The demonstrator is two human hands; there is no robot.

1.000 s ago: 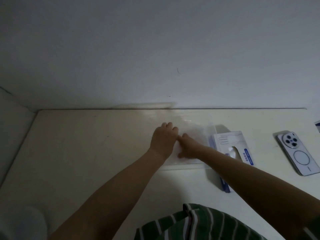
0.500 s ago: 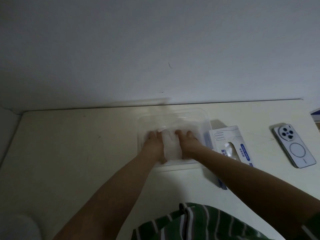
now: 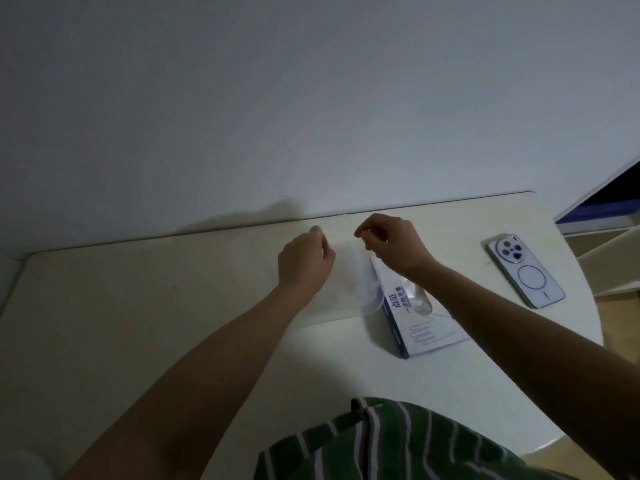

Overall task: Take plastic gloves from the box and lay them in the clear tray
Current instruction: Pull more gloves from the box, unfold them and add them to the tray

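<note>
The clear tray (image 3: pixel 372 301) lies on the cream table, its near right corner rim showing beside the white and blue glove box (image 3: pixel 427 329). The box lies flat with a glove poking from its slot. My left hand (image 3: pixel 304 263) and my right hand (image 3: pixel 393 245) hover over the tray's far half, fingertips pinched. A thin clear plastic glove (image 3: pixel 346 249), barely visible, stretches between the two pinches. The hands and forearms hide most of the tray.
A white phone (image 3: pixel 526 271) lies camera side up to the right of the box. A screen's edge (image 3: pixel 604 206) shows at the far right, by the table's (image 3: pixel 138 306) right end. The wall stands right behind the tray.
Both hands have lifted off the tray floor, where they pressed a glove flat, and now hold pinched fingertips apart above the tray. The view has shifted left.
</note>
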